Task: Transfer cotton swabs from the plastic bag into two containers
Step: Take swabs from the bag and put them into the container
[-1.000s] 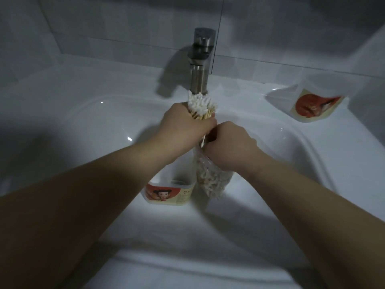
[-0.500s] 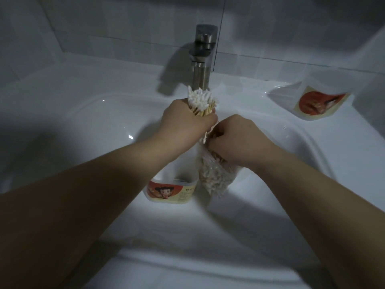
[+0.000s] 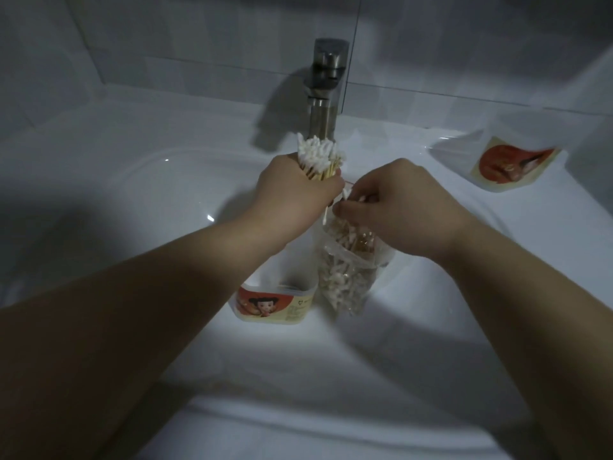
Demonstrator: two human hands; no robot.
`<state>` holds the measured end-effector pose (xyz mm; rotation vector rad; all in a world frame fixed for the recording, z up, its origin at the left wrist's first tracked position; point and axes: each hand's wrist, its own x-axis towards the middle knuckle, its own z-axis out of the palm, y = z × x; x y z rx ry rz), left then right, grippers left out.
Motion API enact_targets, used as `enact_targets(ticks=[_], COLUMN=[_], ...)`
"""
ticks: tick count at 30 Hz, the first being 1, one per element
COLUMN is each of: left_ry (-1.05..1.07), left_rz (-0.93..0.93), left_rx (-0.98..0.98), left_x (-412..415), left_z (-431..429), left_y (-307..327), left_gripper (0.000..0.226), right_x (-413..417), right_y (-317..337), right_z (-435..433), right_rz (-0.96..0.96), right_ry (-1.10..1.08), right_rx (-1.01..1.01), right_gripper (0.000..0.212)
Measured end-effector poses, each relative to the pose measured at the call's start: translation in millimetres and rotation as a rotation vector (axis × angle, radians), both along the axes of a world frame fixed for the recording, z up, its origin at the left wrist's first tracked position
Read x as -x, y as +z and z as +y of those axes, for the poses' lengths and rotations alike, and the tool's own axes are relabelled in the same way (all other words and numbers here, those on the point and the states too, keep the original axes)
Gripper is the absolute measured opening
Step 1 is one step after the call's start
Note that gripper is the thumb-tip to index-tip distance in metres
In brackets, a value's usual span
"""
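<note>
Fingers (image 3: 333,186) of the left hand (image 3: 295,194) are curled tight round a bundle of cotton swabs (image 3: 320,156), held upright just in front of the faucet (image 3: 326,84). The white tips fan out above the fist, and the pale wooden sticks show just below them. The right hand (image 3: 401,207) is close beside the left, almost touching it. Its fingertips (image 3: 343,212) pinch a few swabs (image 3: 352,198) at the mouth of the plastic bag (image 3: 345,277), and their white tips poke up between the two hands.

The clear bag hangs below the right hand with its lower end down in the sink (image 3: 139,194). It holds many more loose swabs, most of them heaped at the bottom. Just left of the bag, touching or nearly touching it, a white container (image 3: 275,303) stands in the basin under the left forearm. A label with an orange cartoon figure faces the camera. Its opening is mostly hidden by the arm, so what is inside cannot be made out.

A second container (image 3: 515,164) with a similar orange label lies on the sink's rim at far right, well apart from the hands. Behind the sink is a wall of pale tiles (image 3: 166,44). The light is dim, with both forearms dark in the foreground.
</note>
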<state>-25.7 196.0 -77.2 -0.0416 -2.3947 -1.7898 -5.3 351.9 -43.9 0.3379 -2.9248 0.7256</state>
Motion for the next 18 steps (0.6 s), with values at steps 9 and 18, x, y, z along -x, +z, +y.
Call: enact_targets(ticks=[9, 18], left_ry=[0.003, -0.055], left_rz=[0.227, 0.106], left_rx=[-0.151, -0.218], left_x=[-11.7, -7.1], left_z=[4.5, 7.3], left_y=[15.1, 7.8], left_gripper=[0.011, 0.007], right_x=[7.1, 4.7], right_y=[-5.7, 0.1], right_z=[11.5, 14.8], right_rz=[-0.036, -0.009], right_ry=[-0.011, -0.017], right_rx=[0.155, 0.38], right_gripper=[0.031, 0.032])
